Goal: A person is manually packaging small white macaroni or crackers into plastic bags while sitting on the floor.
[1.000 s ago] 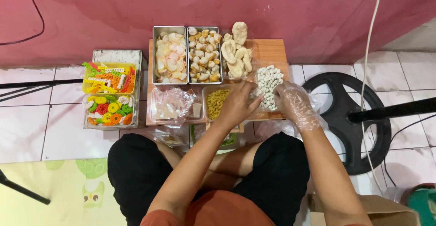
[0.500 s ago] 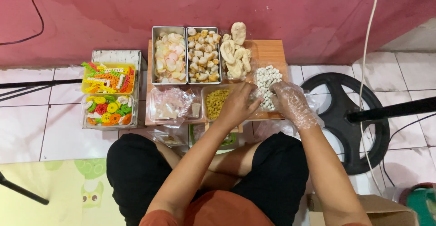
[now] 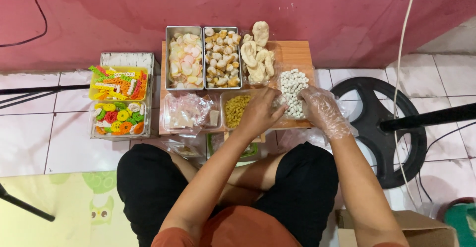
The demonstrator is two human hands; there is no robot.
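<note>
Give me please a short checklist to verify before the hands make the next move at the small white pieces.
1. Right hand covered by a clear plastic glove: ok.
2. Left hand gloved: not ok, it is bare.
3. Both hands at the bag of small white pieces: ok, one on each side.
4. Bag held open: cannot tell, the fingers hide its edge.
5. Bag resting fully on the wooden board: ok.
6. Neighbouring container of yellow pieces clear of the left hand: not ok, the wrist lies over its corner.
</note>
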